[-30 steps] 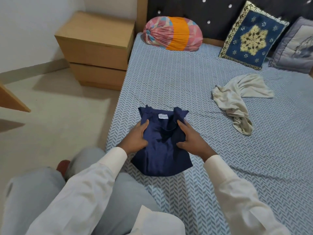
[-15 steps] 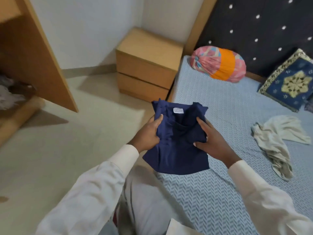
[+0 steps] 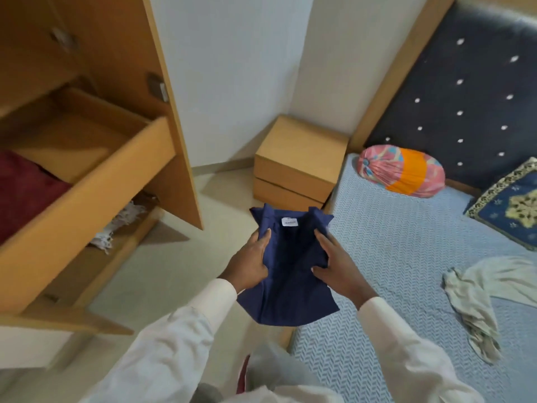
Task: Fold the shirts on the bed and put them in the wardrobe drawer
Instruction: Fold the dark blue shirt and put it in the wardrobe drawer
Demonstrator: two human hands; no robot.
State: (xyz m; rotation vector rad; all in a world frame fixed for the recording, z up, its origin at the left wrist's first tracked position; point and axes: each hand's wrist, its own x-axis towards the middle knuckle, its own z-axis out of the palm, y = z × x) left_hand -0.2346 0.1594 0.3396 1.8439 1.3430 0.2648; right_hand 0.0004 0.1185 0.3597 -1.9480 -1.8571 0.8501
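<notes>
Folded navy shirt [image 3: 290, 274] is in the air, off the side edge of the bed [image 3: 406, 257] nearest the wardrobe, over the floor gap between the two. The collar end with its white label points away from the person.

Left hand [image 3: 250, 263] grips the shirt's left side and right hand [image 3: 337, 266] grips its right side. Both are closed on the cloth about halfway along it. Judged reason: a two-sided hold keeps the folds stacked and stops the lower end sagging open during the carry.

Wardrobe [image 3: 162, 82] stands open at left. Its drawer [image 3: 96, 181] is pulled out, front wall toward the person. A maroon garment [image 3: 23, 193] lies inside at the near left, with bare wood showing beside it. That bare part looks like the natural landing place. A white lacy cloth [image 3: 116, 225] sits in the lower compartment under the drawer.

Cream shirt [image 3: 488, 289] lies crumpled and unfolded on the bed, well apart from the hands and toward the bed's far side. It is judged to be the next one to fold.

A bolster [image 3: 401, 170] sits at the head-end corner by the nightstand [image 3: 299, 161], and a blue cushion [image 3: 511, 207] leans further along the head edge.

Step in hand: moving the navy shirt to the drawer. It has not been placed yet.
</notes>
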